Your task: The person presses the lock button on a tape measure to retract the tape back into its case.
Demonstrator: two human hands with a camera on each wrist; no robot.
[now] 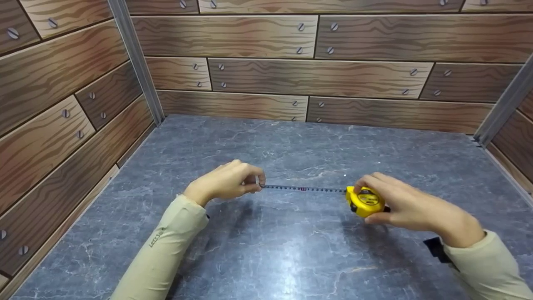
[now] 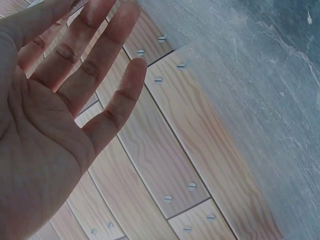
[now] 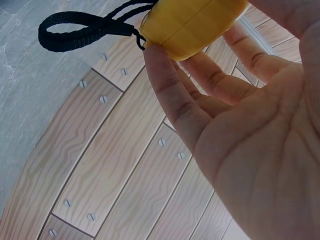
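A yellow tape measure (image 1: 365, 201) with black trim is gripped by my right hand (image 1: 406, 206), fingers over its top and thumb below. Its blade (image 1: 303, 189) runs out leftward above the table, dark with small marks and a red patch near the middle. My left hand (image 1: 227, 181) pinches the blade's free end between thumb and fingertips. In the right wrist view, a black wrist strap (image 3: 75, 31) hangs from the yellow case (image 3: 192, 25). In the left wrist view, the other fingers of the left hand (image 2: 55, 115) spread loosely, and the pinch lies at the frame's top edge.
A grey marbled table (image 1: 266, 237) lies beneath both hands. Wood-plank patterned panels (image 1: 262, 37) with printed screws stand behind it and at both sides. Grey metal posts (image 1: 139, 62) mark the back corners.
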